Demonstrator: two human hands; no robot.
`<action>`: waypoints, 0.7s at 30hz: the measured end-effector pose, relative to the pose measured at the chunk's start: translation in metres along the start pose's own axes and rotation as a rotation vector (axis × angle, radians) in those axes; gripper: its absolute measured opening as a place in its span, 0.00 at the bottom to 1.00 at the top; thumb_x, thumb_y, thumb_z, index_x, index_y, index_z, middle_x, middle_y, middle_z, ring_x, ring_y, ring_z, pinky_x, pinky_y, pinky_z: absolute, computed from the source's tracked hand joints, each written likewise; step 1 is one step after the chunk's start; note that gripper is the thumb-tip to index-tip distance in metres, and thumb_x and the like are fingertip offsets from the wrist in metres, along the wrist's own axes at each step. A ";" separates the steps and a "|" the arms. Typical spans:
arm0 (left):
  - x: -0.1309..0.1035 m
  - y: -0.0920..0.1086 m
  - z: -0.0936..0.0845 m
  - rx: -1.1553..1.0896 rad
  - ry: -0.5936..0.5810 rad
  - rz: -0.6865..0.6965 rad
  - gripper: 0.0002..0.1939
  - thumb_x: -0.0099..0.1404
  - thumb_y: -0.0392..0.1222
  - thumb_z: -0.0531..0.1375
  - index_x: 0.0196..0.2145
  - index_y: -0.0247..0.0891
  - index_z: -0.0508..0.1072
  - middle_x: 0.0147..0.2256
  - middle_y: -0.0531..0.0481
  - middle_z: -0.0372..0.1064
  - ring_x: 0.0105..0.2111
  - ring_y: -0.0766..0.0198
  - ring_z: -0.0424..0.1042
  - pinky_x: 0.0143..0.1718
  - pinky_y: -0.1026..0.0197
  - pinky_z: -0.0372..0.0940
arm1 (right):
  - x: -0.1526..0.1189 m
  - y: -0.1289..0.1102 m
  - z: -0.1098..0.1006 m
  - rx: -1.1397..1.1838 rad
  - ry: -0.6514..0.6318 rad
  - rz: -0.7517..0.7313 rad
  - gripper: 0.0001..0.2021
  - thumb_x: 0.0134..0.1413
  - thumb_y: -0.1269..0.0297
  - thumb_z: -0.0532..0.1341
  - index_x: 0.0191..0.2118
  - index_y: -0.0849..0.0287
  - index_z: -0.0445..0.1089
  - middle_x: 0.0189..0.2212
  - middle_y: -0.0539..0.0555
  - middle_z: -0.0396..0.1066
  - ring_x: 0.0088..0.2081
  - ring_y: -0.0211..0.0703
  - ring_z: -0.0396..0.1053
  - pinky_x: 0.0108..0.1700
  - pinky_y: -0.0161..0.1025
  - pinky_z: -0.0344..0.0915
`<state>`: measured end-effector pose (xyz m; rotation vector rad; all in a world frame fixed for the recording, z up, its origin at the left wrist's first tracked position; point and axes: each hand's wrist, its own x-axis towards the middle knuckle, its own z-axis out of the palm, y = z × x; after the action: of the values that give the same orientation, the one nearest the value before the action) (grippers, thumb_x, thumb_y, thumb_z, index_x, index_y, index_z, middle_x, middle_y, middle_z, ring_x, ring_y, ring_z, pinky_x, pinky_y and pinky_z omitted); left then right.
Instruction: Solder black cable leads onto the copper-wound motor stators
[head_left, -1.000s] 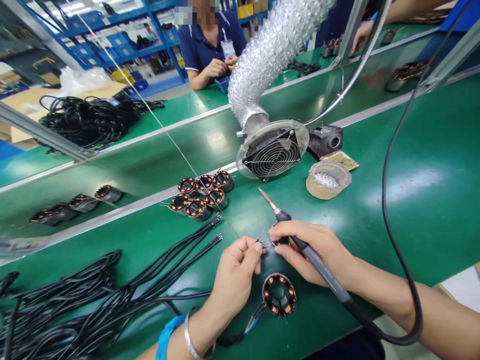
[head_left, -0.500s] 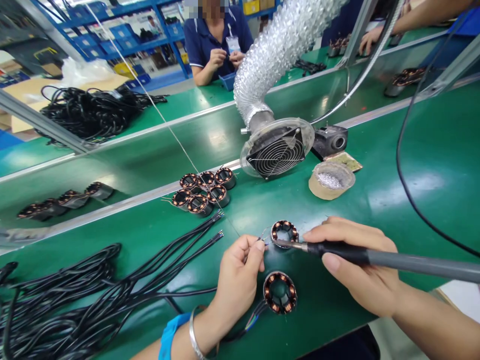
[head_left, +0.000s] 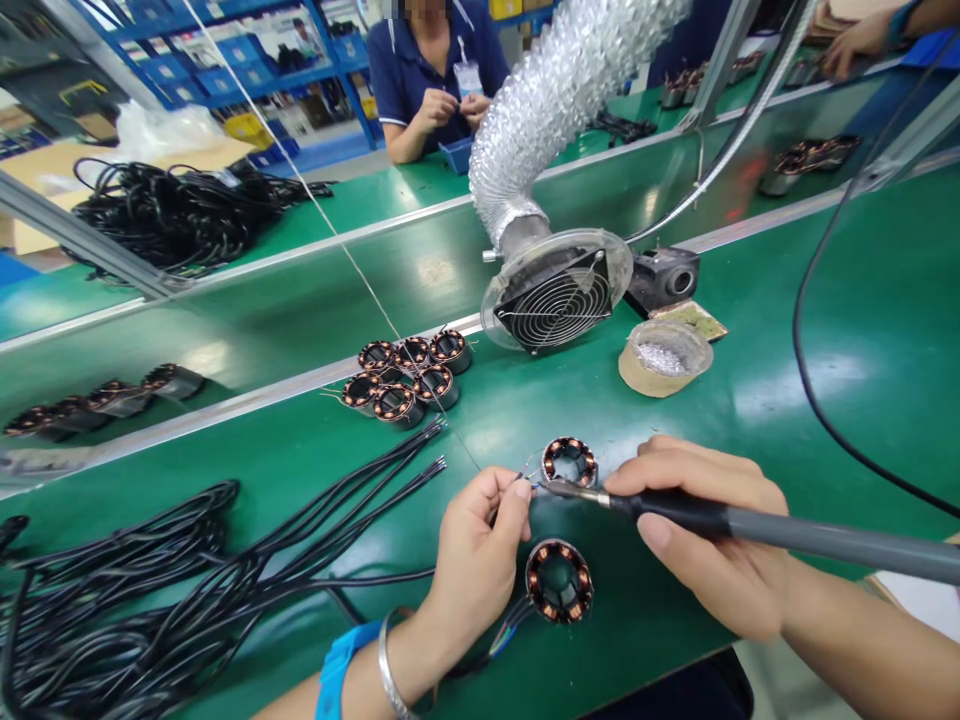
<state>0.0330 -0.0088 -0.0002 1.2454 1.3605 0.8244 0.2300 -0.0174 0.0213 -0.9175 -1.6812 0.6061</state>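
Observation:
My left hand (head_left: 491,545) pinches thin wire ends (head_left: 529,478) between thumb and forefinger, just left of a copper-wound stator (head_left: 570,463). My right hand (head_left: 712,530) is wrapped round a soldering iron (head_left: 675,510) by its dark grip. The iron's tip lies beside the pinched wires, at the stator's lower left edge. Closer to me is a second stator (head_left: 559,582), with coloured leads (head_left: 510,630) running from it under my left wrist. A thin pale strand (head_left: 367,285) slants from the top left down to my left hand; where it ends is hidden.
Black cables (head_left: 225,590) spread across the left of the green bench. Several stators (head_left: 397,405) stand grouped behind them. A fume fan (head_left: 559,305) hangs on a foil duct, near a tub (head_left: 664,360) and an iron holder (head_left: 667,280). A co-worker (head_left: 435,90) sits opposite.
My right hand has shifted the soldering iron's tip slightly left, to the pinched wires. At the top right, another person's hand has moved right. Stators on the strip behind the bench have shifted left.

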 end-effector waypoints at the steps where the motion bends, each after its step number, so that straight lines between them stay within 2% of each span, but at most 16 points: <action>1: 0.000 0.000 0.000 0.004 -0.003 0.002 0.14 0.66 0.47 0.56 0.25 0.39 0.66 0.19 0.57 0.60 0.22 0.67 0.60 0.27 0.65 0.56 | -0.001 -0.001 0.001 0.000 0.001 -0.011 0.10 0.51 0.71 0.56 0.38 0.58 0.72 0.22 0.50 0.69 0.19 0.38 0.59 0.22 0.38 0.56; 9: -0.001 0.000 0.000 0.012 -0.012 0.007 0.14 0.67 0.46 0.56 0.25 0.39 0.65 0.19 0.57 0.61 0.22 0.67 0.60 0.26 0.65 0.55 | 0.000 -0.008 0.003 -0.117 -0.084 -0.202 0.15 0.47 0.75 0.56 0.41 0.58 0.71 0.19 0.50 0.65 0.18 0.39 0.58 0.21 0.39 0.54; 12: -0.001 0.000 0.000 0.010 -0.014 0.009 0.14 0.67 0.46 0.56 0.25 0.39 0.65 0.19 0.57 0.61 0.22 0.67 0.61 0.26 0.66 0.55 | -0.002 -0.008 0.003 -0.172 -0.119 -0.210 0.14 0.47 0.74 0.56 0.41 0.57 0.71 0.19 0.50 0.65 0.18 0.40 0.59 0.22 0.39 0.56; 21: -0.002 -0.002 0.000 0.029 -0.021 0.016 0.15 0.67 0.49 0.55 0.26 0.39 0.66 0.20 0.57 0.61 0.22 0.67 0.61 0.27 0.66 0.56 | -0.001 -0.008 -0.007 -0.155 -0.014 -0.204 0.14 0.48 0.75 0.55 0.41 0.60 0.72 0.21 0.50 0.66 0.19 0.38 0.61 0.22 0.38 0.60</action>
<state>0.0322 -0.0110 -0.0019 1.2850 1.3512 0.8033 0.2344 -0.0235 0.0290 -0.8382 -1.8266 0.3490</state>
